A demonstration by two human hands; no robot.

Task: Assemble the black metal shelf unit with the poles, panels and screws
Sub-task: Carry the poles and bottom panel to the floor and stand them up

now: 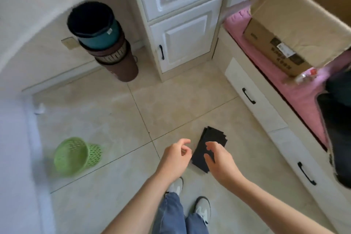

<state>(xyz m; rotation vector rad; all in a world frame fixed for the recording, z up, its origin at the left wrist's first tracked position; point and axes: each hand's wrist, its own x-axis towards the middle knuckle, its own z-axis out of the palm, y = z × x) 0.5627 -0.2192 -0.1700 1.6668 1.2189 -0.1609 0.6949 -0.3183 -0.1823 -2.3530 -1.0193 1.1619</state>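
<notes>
Both hands hang empty over the floor, the left hand [175, 158] and the right hand [218, 159] each with fingers loosely curled and gripping nothing. Beneath them the stacked black panels [210, 143] lie flat on the tiles, apart from the hands as far as I can tell. This looks like the laying-out stage; next likely comes fetching poles and screws, perhaps from the box [296, 30], none visible here.

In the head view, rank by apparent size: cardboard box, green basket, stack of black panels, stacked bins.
1. cardboard box, largest though cut off by the frame
2. stacked bins
3. green basket
4. stack of black panels, partly hidden by the hands; ranking unsure against the basket
</notes>
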